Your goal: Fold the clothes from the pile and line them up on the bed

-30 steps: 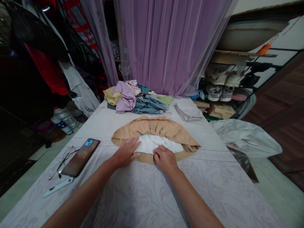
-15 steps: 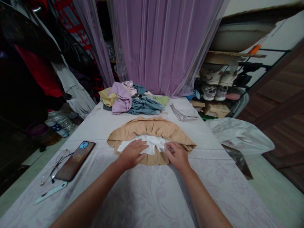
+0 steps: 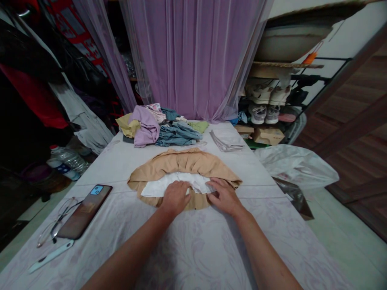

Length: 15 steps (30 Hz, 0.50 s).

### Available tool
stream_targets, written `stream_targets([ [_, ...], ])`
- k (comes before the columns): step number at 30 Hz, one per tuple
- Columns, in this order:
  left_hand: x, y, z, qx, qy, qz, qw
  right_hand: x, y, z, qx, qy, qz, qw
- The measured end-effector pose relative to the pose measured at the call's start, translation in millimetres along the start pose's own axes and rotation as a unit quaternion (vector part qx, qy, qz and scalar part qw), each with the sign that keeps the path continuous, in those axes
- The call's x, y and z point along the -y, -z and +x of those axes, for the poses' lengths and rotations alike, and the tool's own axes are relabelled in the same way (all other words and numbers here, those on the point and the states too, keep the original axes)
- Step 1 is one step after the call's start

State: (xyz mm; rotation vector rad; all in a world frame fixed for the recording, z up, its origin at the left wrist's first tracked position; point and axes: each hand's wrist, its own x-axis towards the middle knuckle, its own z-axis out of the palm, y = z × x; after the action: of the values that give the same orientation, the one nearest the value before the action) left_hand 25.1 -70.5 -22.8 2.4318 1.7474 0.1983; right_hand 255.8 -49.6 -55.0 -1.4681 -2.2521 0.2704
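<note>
A tan skirt [image 3: 184, 159] lies spread on the bed-like surface, its hem folded up so that a white inner lining [image 3: 157, 185] shows. On the middle of that lining rests my left hand [image 3: 176, 197], palm down with fingers stretched forward. My right hand [image 3: 224, 196] lies at the lining's right end, fingers extended over the white cloth and the tan edge. Neither hand appears to grip the fabric. The undersides of both hands are hidden.
Crumpled clothes [image 3: 169, 129] are heaped at the far end, with a folded grey cloth [image 3: 225, 140] to their right. At left lie a phone [image 3: 86, 211], eyeglasses [image 3: 56, 225] and a pale green-handled tool [image 3: 51, 256]. A plastic bag [image 3: 298, 167] stands off the right edge.
My left hand has slid rightward over the white lining, closer to my right hand. The fingers of my right hand have straightened and lie flatter. The view has shifted slightly.
</note>
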Motion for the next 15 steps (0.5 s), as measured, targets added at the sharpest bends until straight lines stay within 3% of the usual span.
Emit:
stream_targets([
  [7,-6,3.3,4,0.044,0.021,0.032,0.998,-7,12,6,0.003,-0.061,-0.080,0.995],
  [12,-7,5.1,5,0.052,0.034,0.035,0.997,3,22,10,-0.020,-0.176,-0.108,0.978],
  [15,-4,7.8,5,0.046,0.033,0.032,0.998,7,24,12,0.007,-0.226,-0.105,0.968],
])
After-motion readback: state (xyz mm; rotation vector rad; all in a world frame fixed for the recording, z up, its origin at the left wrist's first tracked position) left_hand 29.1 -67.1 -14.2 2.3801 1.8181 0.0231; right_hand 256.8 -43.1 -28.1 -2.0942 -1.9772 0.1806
